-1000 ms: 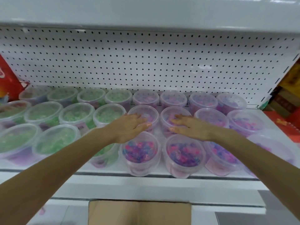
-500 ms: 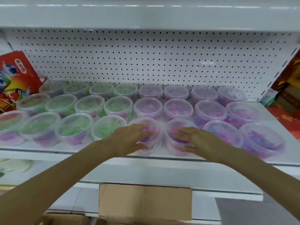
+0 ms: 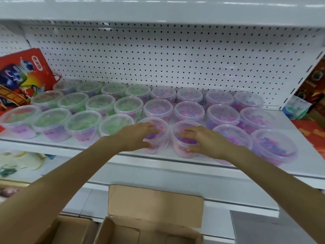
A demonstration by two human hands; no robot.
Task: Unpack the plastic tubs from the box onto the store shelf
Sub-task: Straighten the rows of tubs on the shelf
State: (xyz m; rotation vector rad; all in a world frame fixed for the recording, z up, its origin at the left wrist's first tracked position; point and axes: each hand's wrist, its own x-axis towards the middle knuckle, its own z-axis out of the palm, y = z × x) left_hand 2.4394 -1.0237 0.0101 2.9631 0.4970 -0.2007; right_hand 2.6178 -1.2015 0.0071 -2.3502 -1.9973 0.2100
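Observation:
Several clear plastic tubs stand in three rows on the white shelf (image 3: 123,154), green-filled tubs (image 3: 82,124) at the left and pink-purple ones (image 3: 223,114) at the right. My left hand (image 3: 139,136) lies over the lid of a front-row pink-purple tub (image 3: 163,138), thumb pressed on its front wall. Beside it, my right hand (image 3: 205,140) covers the neighbouring front-row tub (image 3: 183,124) the same way, thumb on the pink wall. Both tubs stand on the shelf. The open cardboard box (image 3: 154,201) sits below my arms; what it holds is hidden.
White pegboard (image 3: 158,59) backs the shelf, and another shelf board (image 3: 158,9) hangs overhead. A red printed package (image 3: 22,74) leans at the left end. Dark and red boxes (image 3: 314,81) stand to the right. Pale items (image 3: 21,161) lie on a lower shelf at left.
Both hands have come back from the middle-row tubs to the two front-row tubs and now grip them. The view has pulled back and down, showing the open box.

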